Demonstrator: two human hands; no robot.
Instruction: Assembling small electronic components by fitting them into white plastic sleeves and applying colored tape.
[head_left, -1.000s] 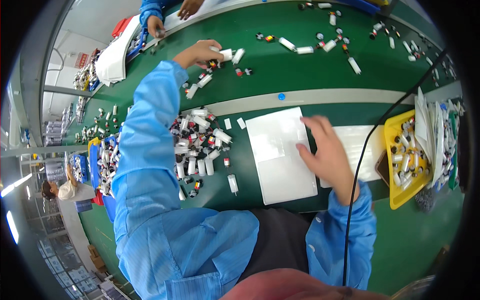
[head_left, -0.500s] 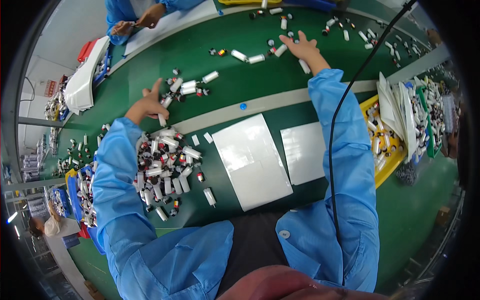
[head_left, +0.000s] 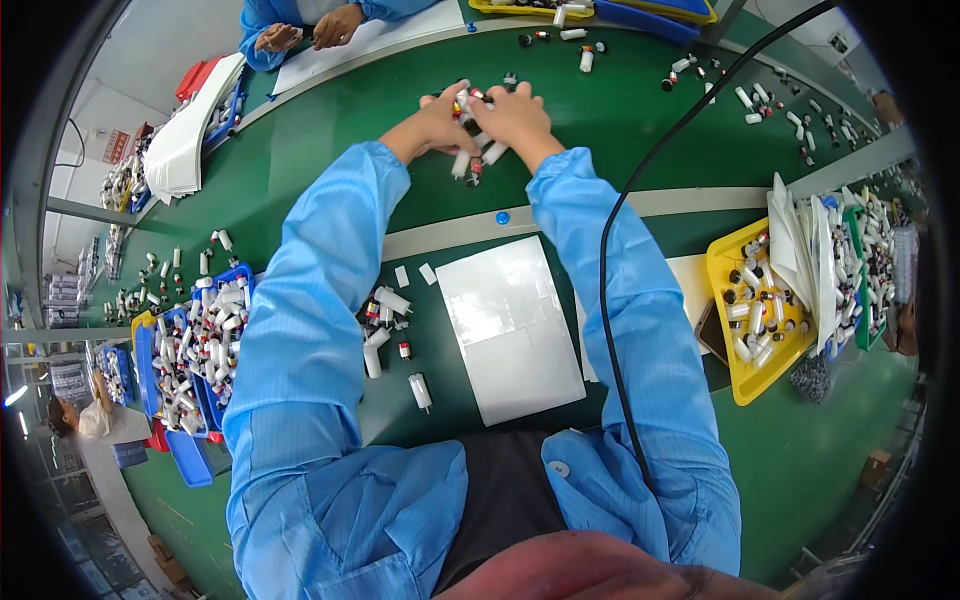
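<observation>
My left hand (head_left: 437, 126) and my right hand (head_left: 518, 122) meet on the far green belt, cupped from both sides around a cluster of small white cylinders (head_left: 492, 153) with black, red and yellow ends. Fingers of both hands curl over the pieces, and some of the pieces are hidden beneath them. A few pieces poke out on the near side, between my palms. My left sleeve covers most of a pile of similar cylinders (head_left: 382, 318) on the near table. One lone white cylinder (head_left: 419, 391) lies beside that pile.
White sheets (head_left: 510, 330) lie before me. A yellow bin (head_left: 742, 375) of cylinders stands right, blue bins (head_left: 190, 318) left. A black cable (head_left: 606, 270) hangs across my right arm. Across the belt, another person's hands (head_left: 310, 30) work. Loose cylinders (head_left: 755, 100) are scattered at far right.
My hands, wide apart before, have come together at the middle of the belt. The scattered cylinders there are now bunched between them. The view has shifted slightly.
</observation>
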